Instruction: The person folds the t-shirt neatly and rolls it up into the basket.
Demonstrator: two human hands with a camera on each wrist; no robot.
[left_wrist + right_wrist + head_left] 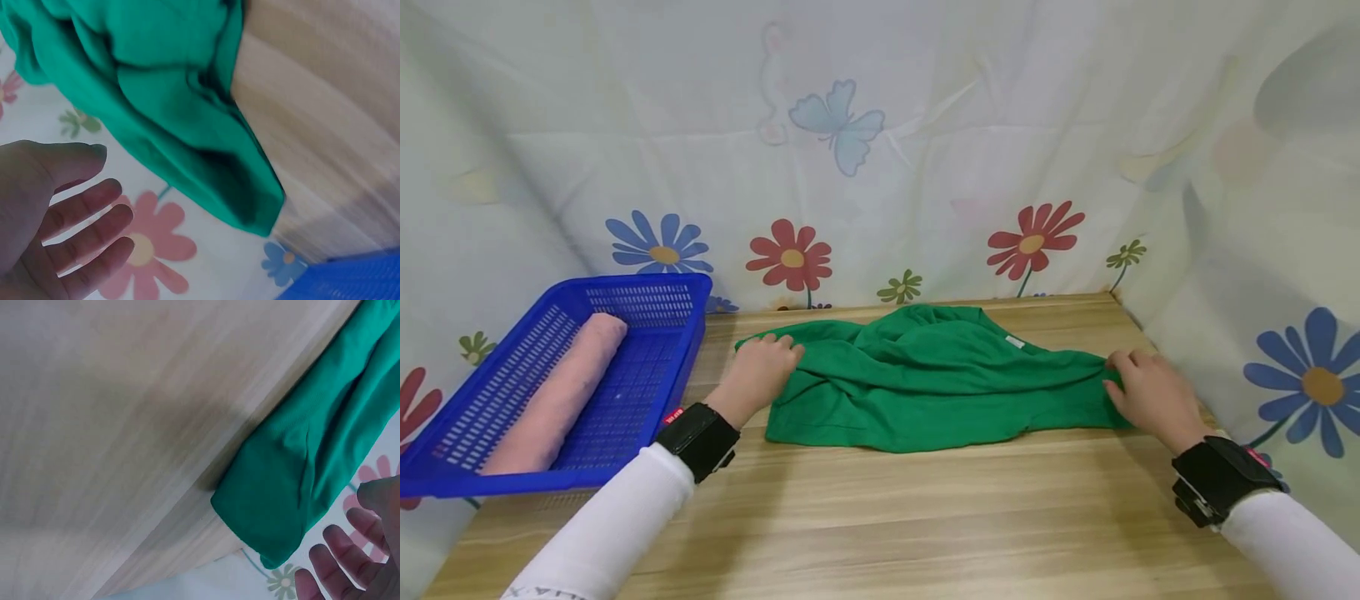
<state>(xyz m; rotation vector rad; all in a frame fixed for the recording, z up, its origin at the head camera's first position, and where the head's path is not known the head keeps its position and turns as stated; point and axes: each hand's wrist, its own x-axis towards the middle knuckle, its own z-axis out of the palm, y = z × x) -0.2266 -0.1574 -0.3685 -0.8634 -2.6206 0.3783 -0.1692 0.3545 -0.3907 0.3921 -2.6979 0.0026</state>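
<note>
A green shirt (917, 383) lies crumpled across the wooden table, with a small white label at its collar. My left hand (760, 371) is at the shirt's left sleeve; in the left wrist view its fingers are loosely extended, and green cloth (169, 106) lies beyond them with nothing in the grasp. At the opposite end, my right hand (1153, 396) hovers by the right sleeve. The right wrist view shows that hand (369, 550) with fingers spread and relaxed, apart from the sleeve end (269, 494).
On the left stands a blue plastic basket (688, 367) with a rolled pink cloth (565, 392) inside. A flower-printed curtain (910, 183) hangs behind and along the sides of the wooden table (925, 517). Black camera straps are on both wrists.
</note>
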